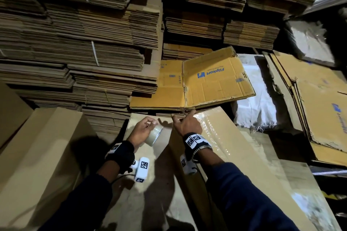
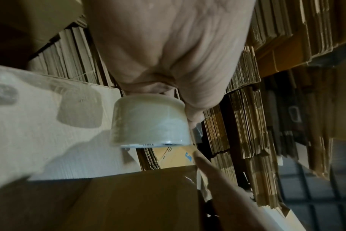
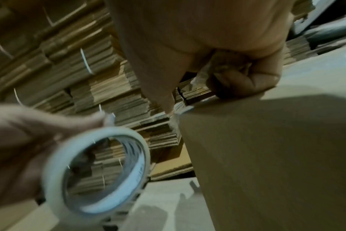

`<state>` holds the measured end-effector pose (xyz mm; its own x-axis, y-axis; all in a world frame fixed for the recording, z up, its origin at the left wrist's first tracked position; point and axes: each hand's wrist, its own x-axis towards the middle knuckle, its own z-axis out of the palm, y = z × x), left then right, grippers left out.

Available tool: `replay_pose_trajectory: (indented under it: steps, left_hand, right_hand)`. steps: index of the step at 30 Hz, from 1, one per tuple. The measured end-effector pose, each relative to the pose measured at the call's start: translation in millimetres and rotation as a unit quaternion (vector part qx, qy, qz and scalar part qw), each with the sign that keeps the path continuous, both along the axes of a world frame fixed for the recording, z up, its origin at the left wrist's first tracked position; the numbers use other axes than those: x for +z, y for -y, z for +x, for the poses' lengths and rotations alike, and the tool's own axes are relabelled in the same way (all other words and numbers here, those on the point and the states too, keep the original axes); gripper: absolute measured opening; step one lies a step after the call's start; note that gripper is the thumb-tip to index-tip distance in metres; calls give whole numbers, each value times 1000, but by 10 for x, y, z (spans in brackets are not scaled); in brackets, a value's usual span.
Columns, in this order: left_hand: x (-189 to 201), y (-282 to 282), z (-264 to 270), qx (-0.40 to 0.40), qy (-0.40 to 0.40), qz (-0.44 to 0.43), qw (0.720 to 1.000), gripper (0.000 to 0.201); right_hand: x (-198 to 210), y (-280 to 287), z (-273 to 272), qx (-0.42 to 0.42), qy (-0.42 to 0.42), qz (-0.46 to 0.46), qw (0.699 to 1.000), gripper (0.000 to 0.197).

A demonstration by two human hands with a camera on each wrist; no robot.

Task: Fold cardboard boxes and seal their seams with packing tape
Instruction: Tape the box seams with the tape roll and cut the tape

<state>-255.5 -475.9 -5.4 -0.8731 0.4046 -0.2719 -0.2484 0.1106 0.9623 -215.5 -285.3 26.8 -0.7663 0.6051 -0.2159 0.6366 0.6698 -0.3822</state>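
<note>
Taping step under way: left hand [image 1: 143, 129] holds tape roll [image 1: 155, 135] in a curled grip just left of the box [image 1: 234, 148]; right hand [image 1: 187, 124], fingers spread, presses its far taped corner; next, probably smoothing the strip flat.

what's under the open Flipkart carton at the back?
The Flipkart carton lies on more flattened cardboard, whose edges show beneath its front edge. Its near edge sits just behind the big taped box. How deep that pile goes is hidden by the carton and box.
</note>
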Motion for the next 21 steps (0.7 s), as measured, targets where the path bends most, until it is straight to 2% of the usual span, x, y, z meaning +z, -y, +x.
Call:
replay_pose_trajectory:
  steps: [2, 5, 9, 13, 16, 19, 21]
  left_hand:
    - [1, 32, 93, 31, -1, -9, 999, 33]
    - [-67, 78, 178, 119, 20, 11, 993, 41]
    - [-218, 132, 292, 219, 47, 11, 975, 29]
    - [-279, 215, 455, 189, 22, 23, 981, 15]
    - [-271, 246, 583, 154, -21, 29, 987, 19]
    - [-219, 210, 671, 144, -33, 9, 989, 13]
    - [-134, 151, 677, 130, -45, -3, 990, 10]
  right_hand:
    - [-94, 37, -23, 4, 11, 40, 999, 75]
    - [-219, 84, -9, 24, 7, 69, 997, 71]
    - [-331, 68, 23, 70, 10, 96, 993, 77]
    - [-323, 71, 12, 70, 0, 81, 994, 67]
    - [-285, 49, 52, 87, -15, 76, 993, 55]
    - [-204, 11, 218, 98, -36, 55, 993, 64]
    - [-132, -22, 382, 77, -79, 48, 993, 67]
